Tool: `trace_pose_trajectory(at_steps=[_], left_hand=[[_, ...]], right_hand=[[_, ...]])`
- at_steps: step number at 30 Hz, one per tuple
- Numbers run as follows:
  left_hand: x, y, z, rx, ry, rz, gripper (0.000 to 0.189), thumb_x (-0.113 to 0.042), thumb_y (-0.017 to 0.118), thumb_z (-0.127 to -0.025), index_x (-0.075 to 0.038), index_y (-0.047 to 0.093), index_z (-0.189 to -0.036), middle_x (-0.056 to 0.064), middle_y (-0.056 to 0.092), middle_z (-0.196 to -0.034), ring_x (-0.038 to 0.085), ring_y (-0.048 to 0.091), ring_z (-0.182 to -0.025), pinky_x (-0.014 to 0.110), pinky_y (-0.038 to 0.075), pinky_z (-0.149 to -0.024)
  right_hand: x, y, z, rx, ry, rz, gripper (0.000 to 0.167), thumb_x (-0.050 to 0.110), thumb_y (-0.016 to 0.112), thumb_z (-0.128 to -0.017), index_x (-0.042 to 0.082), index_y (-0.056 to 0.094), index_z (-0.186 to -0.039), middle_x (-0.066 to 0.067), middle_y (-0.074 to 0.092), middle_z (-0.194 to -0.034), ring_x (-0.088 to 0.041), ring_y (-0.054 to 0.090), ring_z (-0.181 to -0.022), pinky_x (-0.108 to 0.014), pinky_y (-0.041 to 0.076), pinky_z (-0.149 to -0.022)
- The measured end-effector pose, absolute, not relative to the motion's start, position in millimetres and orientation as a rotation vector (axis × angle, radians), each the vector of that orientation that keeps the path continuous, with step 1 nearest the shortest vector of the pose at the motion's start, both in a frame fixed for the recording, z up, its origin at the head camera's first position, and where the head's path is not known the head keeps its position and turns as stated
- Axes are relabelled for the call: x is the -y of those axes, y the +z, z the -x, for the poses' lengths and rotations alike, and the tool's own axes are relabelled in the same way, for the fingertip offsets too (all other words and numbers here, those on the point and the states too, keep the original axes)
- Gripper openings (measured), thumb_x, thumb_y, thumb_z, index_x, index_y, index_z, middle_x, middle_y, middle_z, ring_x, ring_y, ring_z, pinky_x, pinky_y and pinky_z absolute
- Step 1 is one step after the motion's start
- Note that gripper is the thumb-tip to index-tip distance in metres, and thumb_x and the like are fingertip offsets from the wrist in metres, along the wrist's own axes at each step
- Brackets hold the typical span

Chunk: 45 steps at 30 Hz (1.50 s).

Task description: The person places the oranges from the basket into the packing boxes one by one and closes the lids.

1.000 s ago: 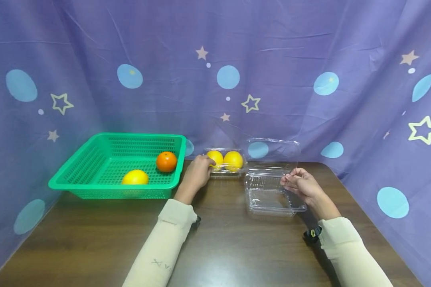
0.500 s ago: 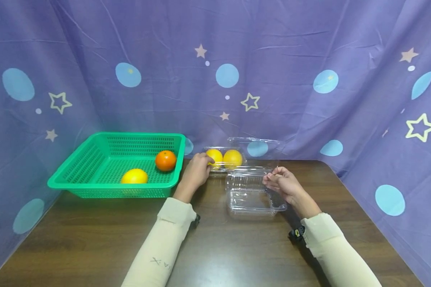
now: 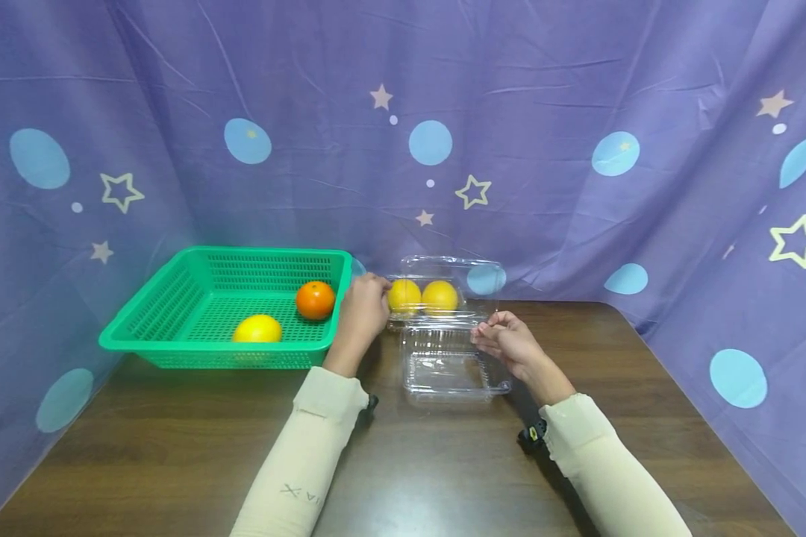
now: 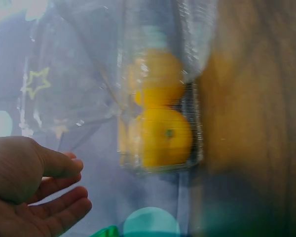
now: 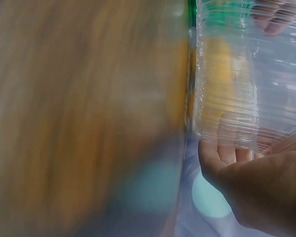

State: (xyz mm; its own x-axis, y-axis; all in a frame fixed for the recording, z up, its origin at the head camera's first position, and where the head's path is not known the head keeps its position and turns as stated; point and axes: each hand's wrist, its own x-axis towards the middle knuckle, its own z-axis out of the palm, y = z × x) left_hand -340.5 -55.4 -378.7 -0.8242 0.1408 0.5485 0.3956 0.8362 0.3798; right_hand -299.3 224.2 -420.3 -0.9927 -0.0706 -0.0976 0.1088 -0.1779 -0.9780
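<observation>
Right grip (image 3: 513, 347) pinches clear box (image 3: 446, 369) at its side, box just left of it, lid up. Probably light, flexy, slick; best held by the rim near the hinge, no squeezing. Left grip (image 3: 363, 306) loose, holding nothing, just left of fruit box (image 4: 196, 131). Basket (image 3: 195, 346) farther left, on bench (image 3: 403, 462).

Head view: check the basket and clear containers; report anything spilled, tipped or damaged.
Nothing stands out. The green basket sits upright with its orange fruit inside, the front clear container is open and upright, and the rear clear container holds two yellow fruits. No spill or damage shows.
</observation>
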Motion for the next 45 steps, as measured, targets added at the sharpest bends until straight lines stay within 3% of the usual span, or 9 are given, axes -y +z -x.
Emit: trace_pose_trajectory(at_steps=[7, 24, 38, 45], left_hand=[[64, -372, 338, 2.443, -0.674, 0.326, 0.015, -0.003, 0.068, -0.090, -0.002, 0.079, -0.100, 0.015, 0.072, -0.100, 0.040, 0.067, -0.097, 0.050, 0.054, -0.089], [86, -348, 327, 2.485, -0.733, 0.252, 0.016, -0.009, 0.066, -0.095, -0.001, 0.078, -0.104, 0.018, 0.071, -0.107, 0.039, 0.066, -0.104, 0.051, 0.053, -0.092], [140, -324, 319, 2.875, -0.513, 0.331, 0.034, -0.015, 0.059, -0.100, -0.002, 0.067, -0.131, 0.022, 0.061, -0.131, 0.043, 0.058, -0.119, 0.058, 0.053, -0.090], [197, -316, 323, 3.229, -0.280, 0.417, 0.060, -0.025, 0.069, -0.096, 0.003, 0.051, -0.146, 0.030, 0.048, -0.147, 0.051, 0.044, -0.133, 0.065, 0.041, -0.105]], right_hand=[[-211, -422, 304, -1.909, -2.328, -0.038, 0.016, -0.004, 0.051, -0.103, 0.007, 0.040, -0.099, -0.003, 0.070, -0.086, -0.015, 0.071, -0.084, -0.036, 0.058, -0.091], [-194, -422, 311, -1.887, -2.293, -0.153, 0.017, -0.006, 0.053, -0.101, 0.006, 0.042, -0.099, -0.004, 0.070, -0.084, -0.013, 0.070, -0.081, -0.039, 0.056, -0.095], [-194, -425, 307, -1.915, -2.295, -0.205, 0.017, -0.007, 0.052, -0.101, 0.006, 0.041, -0.098, -0.006, 0.067, -0.084, -0.017, 0.071, -0.082, -0.040, 0.056, -0.095], [-191, -423, 309, -1.921, -2.276, -0.198, 0.017, -0.005, 0.052, -0.102, 0.007, 0.041, -0.097, -0.005, 0.065, -0.086, -0.015, 0.070, -0.082, -0.037, 0.057, -0.093]])
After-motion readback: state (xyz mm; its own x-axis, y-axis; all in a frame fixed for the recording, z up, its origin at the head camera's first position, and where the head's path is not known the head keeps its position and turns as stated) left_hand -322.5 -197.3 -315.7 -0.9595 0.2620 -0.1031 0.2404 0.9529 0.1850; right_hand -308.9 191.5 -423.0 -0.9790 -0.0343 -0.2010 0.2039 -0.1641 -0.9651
